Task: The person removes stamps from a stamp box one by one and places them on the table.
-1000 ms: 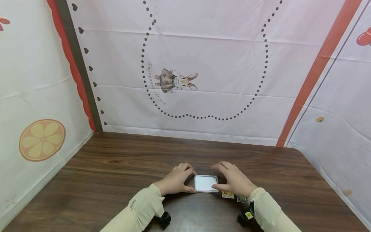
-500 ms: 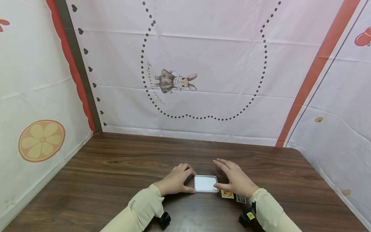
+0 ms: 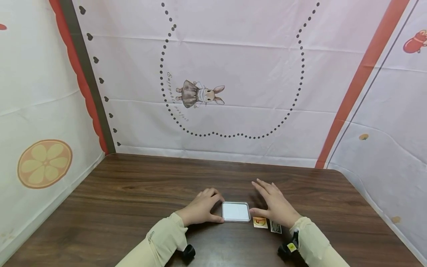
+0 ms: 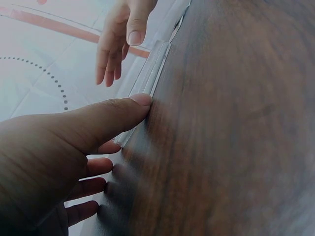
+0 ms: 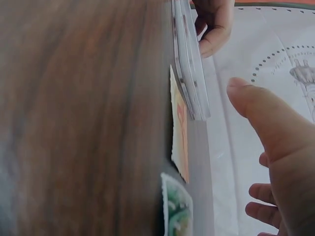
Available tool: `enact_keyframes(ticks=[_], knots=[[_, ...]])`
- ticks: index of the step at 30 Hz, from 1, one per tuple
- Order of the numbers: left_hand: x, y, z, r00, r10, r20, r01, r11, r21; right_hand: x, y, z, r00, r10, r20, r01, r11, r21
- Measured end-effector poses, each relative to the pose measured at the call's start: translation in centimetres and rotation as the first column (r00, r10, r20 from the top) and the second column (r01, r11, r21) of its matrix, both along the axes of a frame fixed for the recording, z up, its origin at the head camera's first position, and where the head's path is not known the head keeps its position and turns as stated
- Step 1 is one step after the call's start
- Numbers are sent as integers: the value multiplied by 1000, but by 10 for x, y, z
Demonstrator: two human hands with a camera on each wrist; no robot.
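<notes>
A clear, flat rectangular plastic case (image 3: pixel 235 211) with a white inside lies on the brown wood-grain table. My left hand (image 3: pixel 202 208) holds its left end, the thumb at the near corner and the curled fingers at the far corner. In the left wrist view the left thumb (image 4: pixel 123 110) presses along the case's edge. Off the right end of the case hovers my right hand (image 3: pixel 275 204), its fingers spread and holding nothing. Near that hand lie two postage stamps, an orange-yellow stamp (image 3: pixel 260 222) and a dark green stamp (image 3: pixel 275 227), the latter partly shown in the right wrist view.
The wooden table (image 3: pixel 140 185) extends to a printed cloth (image 3: pixel 253 74) hung behind it, with more cloth at both sides. Black wrist cameras sit by the sleeves, one under the left wrist (image 3: pixel 188 253).
My right hand has drawn away from the case to the right, and its fingers have spread and straightened. The left hand stays at the case's left end.
</notes>
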State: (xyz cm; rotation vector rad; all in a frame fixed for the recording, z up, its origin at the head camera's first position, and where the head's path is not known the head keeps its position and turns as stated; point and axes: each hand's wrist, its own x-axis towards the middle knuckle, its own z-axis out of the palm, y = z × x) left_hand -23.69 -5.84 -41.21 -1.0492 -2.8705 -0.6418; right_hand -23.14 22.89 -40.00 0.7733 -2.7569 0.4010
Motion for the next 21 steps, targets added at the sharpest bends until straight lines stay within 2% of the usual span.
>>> enact_keyframes(ticks=[12,21], knots=[[1,2,-1,1000,-3,19,3,1000,5,1,19,-4,996,-89,-12,89,996,-13],[-1,1,0,1000,-6,17,5,1000,12,-3,30,-3,988,-152,-4,152,988,29]])
